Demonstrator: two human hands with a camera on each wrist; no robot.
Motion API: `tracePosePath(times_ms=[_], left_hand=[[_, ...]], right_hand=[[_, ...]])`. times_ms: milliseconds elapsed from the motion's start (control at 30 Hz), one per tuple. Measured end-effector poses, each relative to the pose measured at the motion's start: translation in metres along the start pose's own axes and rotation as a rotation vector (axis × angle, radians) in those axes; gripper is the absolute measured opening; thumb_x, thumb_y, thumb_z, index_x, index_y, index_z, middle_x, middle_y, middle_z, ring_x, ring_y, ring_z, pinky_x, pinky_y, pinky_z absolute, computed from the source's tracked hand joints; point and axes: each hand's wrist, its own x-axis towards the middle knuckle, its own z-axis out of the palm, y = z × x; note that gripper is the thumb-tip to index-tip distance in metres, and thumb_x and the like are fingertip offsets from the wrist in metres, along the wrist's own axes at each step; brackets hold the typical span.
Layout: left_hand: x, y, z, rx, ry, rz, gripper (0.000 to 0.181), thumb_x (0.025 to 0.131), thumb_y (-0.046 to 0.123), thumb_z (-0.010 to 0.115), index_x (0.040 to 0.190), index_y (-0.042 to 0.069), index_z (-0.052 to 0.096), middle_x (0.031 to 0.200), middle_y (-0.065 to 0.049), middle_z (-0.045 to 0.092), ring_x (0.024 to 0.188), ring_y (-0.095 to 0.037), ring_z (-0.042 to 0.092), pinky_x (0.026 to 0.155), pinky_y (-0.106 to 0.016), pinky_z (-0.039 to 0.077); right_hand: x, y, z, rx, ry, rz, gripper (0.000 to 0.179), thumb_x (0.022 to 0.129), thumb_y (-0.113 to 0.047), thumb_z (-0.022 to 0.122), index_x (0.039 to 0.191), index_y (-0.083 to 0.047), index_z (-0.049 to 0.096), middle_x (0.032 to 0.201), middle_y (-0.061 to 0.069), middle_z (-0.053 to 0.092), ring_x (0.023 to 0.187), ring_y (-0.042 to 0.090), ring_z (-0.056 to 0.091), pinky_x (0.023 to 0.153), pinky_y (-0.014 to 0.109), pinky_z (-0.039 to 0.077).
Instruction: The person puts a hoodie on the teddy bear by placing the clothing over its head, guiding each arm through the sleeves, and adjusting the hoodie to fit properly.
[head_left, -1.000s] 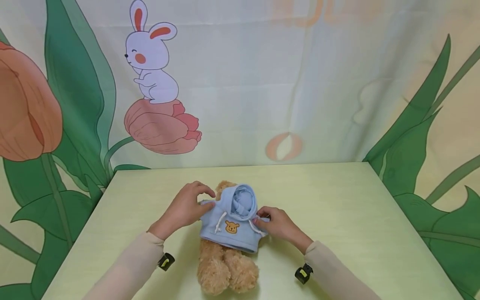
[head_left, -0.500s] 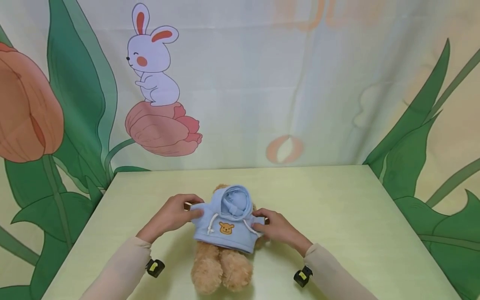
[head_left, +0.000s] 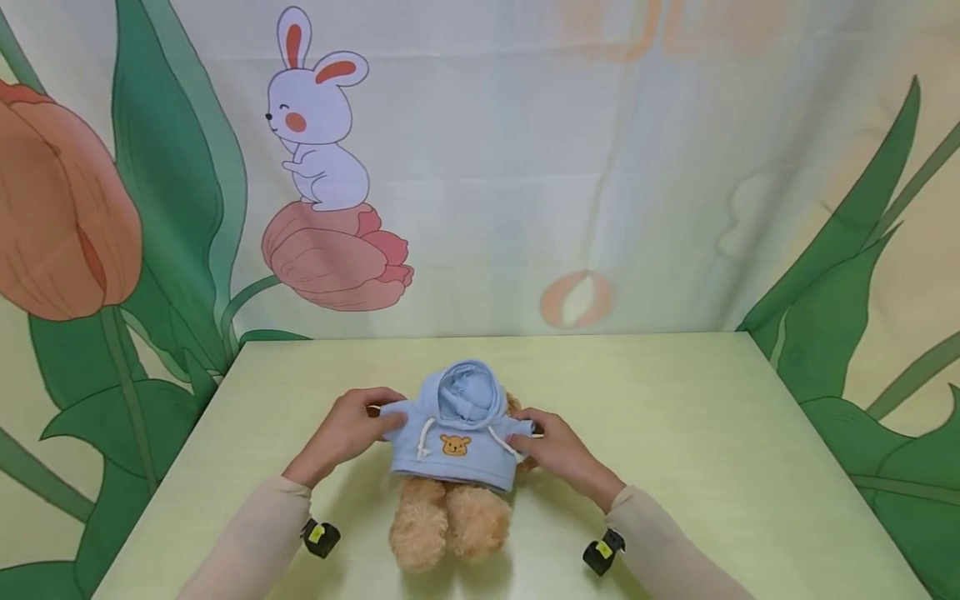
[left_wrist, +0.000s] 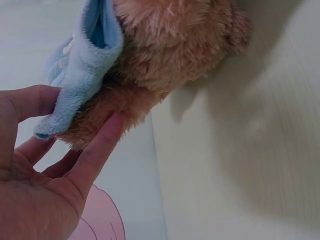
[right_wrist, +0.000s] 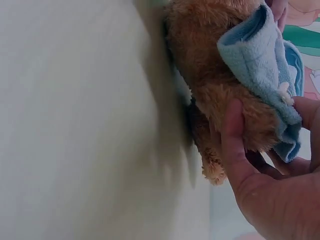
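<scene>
A brown plush teddy bear (head_left: 480, 523) faces me, its furry legs toward the front. Over its front lies a light blue hoodie (head_left: 487, 462) with white drawstrings and an embroidered bear face. The hood covers most of the bear's head. My left hand (head_left: 352, 429) grips the sleeve on the left together with the bear's arm (left_wrist: 117, 102), thumb on the cloth side and a finger against the fur. Opposite, my right hand (head_left: 558, 450) pinches the other sleeve and arm (right_wrist: 250, 117) in the same way. In both wrist views, fur shows behind the cloth.
A pale yellow-green table (head_left: 675, 433) bears the teddy. Behind it hangs a printed backdrop (head_left: 487, 167) with a rabbit, tulips and leaves. Each wrist wears a small black camera (head_left: 321, 538).
My left hand has moved from beside the hood outward to the left sleeve and taken hold there. The hoodie has straightened, and its hood now covers more of the bear's head.
</scene>
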Motion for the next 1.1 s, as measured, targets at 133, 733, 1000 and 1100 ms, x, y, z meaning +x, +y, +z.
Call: tracePosePath(times_ms=[133,733,1000,1100], left_hand=[[0.007,0.002,0.012,-0.053,0.037,0.005,0.025,0.091,0.022,0.068,0.114,0.010,0.069,0.110,-0.008,0.070,0.086,-0.014,0.067,0.073,-0.034,0.059],[0.046,0.024,0.083,-0.340,0.060,0.032,0.024,0.090,0.016,0.069,0.112,0.006,0.071,0.103,-0.012,0.071,0.081,-0.014,0.069,0.072,-0.035,0.060],[0.048,0.022,0.086,-0.314,0.052,0.016,0.027,0.092,0.019,0.066,0.117,0.007,0.067,0.110,-0.013,0.068,0.088,-0.018,0.069,0.075,-0.033,0.059],[0.045,0.022,0.085,-0.197,0.106,0.080,0.033,0.093,0.022,0.065,0.123,0.008,0.063,0.122,-0.012,0.065,0.104,-0.025,0.066,0.084,-0.038,0.057]], right_hand=[[0.001,-0.007,-0.013,-0.036,0.056,-0.004,0.029,0.092,-0.018,0.067,0.118,-0.008,0.064,0.105,0.012,0.063,0.080,0.016,0.064,0.067,0.035,0.059],[-0.008,-0.016,-0.096,-0.252,0.144,0.038,0.034,0.092,-0.028,0.067,0.121,-0.010,0.063,0.100,0.012,0.065,0.071,0.017,0.069,0.073,0.040,0.058],[-0.002,-0.006,-0.097,-0.232,0.131,0.039,0.033,0.094,-0.027,0.065,0.120,-0.009,0.063,0.102,0.013,0.065,0.071,0.018,0.070,0.073,0.042,0.059],[-0.002,-0.004,-0.096,-0.228,0.130,0.041,0.033,0.095,-0.028,0.064,0.121,-0.009,0.063,0.102,0.014,0.064,0.070,0.019,0.071,0.073,0.041,0.059]])
